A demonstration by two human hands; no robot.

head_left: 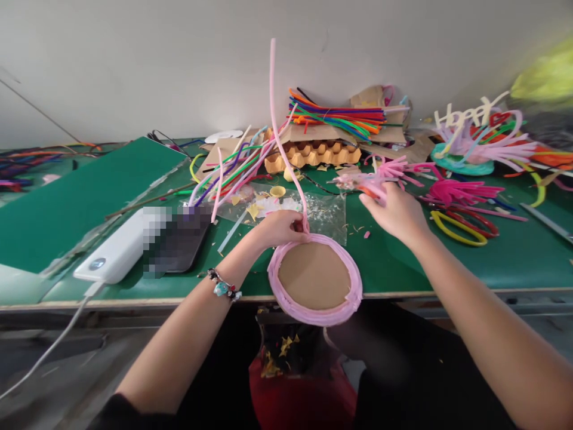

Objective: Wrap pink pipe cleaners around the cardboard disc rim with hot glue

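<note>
Pale, smooth wall (179, 65) stands behind a green table (394, 263) with slightly glossy top, as I watch from far away through the head view. At the near edge is a round cardboard (313, 275), flat and brown, with a thick, soft pink band (317, 316) around it; its lower part reaches past the table edge. My left hand (286, 227) has thumb and finger pressed together on a long pink stem (280, 137), fuzzy and slightly bent, rising from the top of the band. My right hand (396, 209) is well apart, at a pink tuft (396, 169) of thin stems (it is blurred, so I cannot tell if those fingers are clamped). Farther back, a bumpy orange egg tray (313, 154) sits below a bundle (335, 113) of many-coloured fuzzy sticks. Nearer, a clear, thin plastic sheet (331, 221) carries small white crumbs.
</note>
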